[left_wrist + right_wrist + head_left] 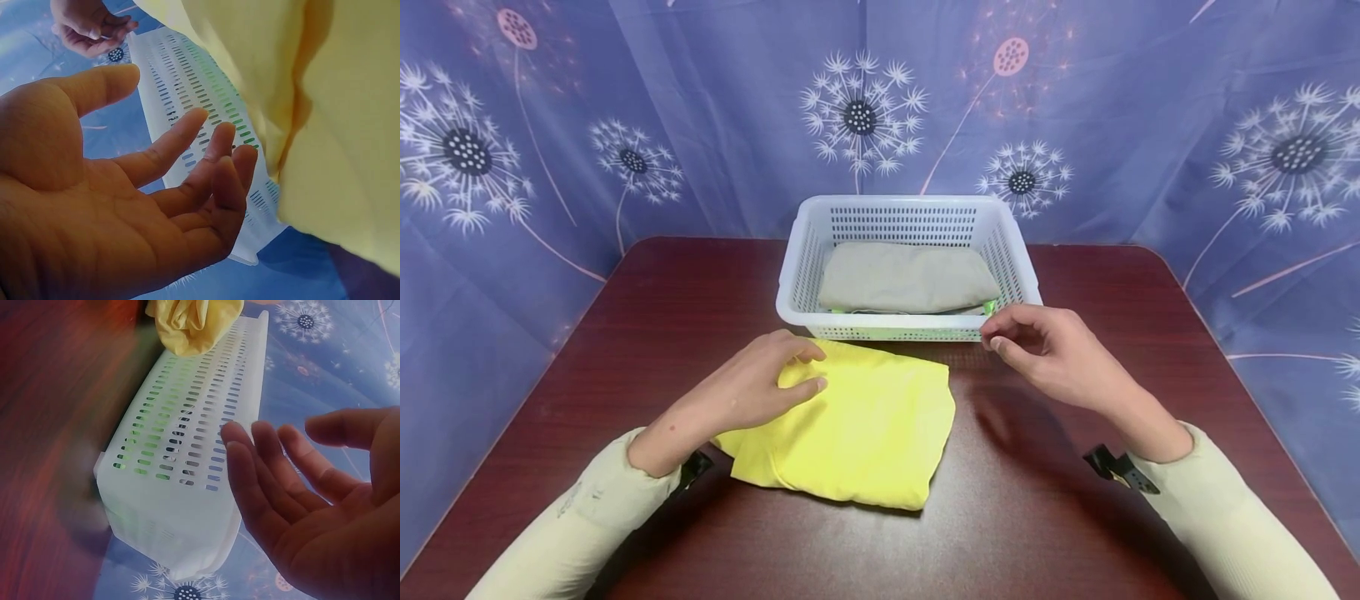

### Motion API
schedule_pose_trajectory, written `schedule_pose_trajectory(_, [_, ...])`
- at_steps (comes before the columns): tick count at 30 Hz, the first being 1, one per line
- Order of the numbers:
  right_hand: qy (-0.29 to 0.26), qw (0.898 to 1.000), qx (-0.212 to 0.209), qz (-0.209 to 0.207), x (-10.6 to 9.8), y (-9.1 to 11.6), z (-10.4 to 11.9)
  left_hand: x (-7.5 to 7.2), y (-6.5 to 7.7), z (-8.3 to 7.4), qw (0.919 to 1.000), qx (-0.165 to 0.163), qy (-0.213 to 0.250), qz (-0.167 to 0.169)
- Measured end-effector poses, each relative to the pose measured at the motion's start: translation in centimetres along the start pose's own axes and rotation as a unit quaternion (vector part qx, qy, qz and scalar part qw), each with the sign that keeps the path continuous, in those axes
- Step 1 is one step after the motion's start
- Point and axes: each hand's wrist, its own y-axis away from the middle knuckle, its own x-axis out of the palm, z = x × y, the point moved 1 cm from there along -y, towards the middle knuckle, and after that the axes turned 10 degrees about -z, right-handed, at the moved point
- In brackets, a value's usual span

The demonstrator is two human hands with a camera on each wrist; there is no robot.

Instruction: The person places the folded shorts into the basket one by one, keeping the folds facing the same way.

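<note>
A folded yellow garment lies on the table in front of the basket. Above its left side is my left hand, fingers loosely bent and nothing between them; the left wrist view shows the palm and spread fingertips beside the yellow cloth. My right hand hovers at the front right corner of the white perforated basket. Its fingers are relaxed and bent, with a gap to the thumb, and the right wrist view shows it holding nothing. Inside the basket rests a folded grey cloth.
Bits of bright green show beneath the grey cloth and through the basket's slots. The dark red-brown table reaches back to a blue curtain with dandelion prints, which hangs behind the basket and along both sides.
</note>
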Motion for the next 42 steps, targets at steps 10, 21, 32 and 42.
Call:
schedule_pose_trajectory(10, [0.037, 0.998, 0.021, 0.055, 0.4, 0.3, -0.1, -0.1, 0.0, 0.5, 0.9989, -0.044, -0.005, 0.013])
schedule_pose_trajectory(21, [0.040, 0.996, 0.024, 0.081, 0.9, 0.5, -0.5, -0.2, -0.2, 1.2, 0.9974, -0.070, -0.012, 0.014])
schedule_pose_trajectory(32, [0.071, 0.993, 0.008, 0.096, 1.3, 0.6, -0.7, -0.6, -0.4, 1.9, 0.9953, -0.093, -0.018, 0.023])
schedule_pose_trajectory(42, [0.058, 0.991, 0.028, 0.116, 1.6, 0.6, -0.7, -0.8, -0.7, 2.9, 0.9907, -0.122, -0.011, 0.060])
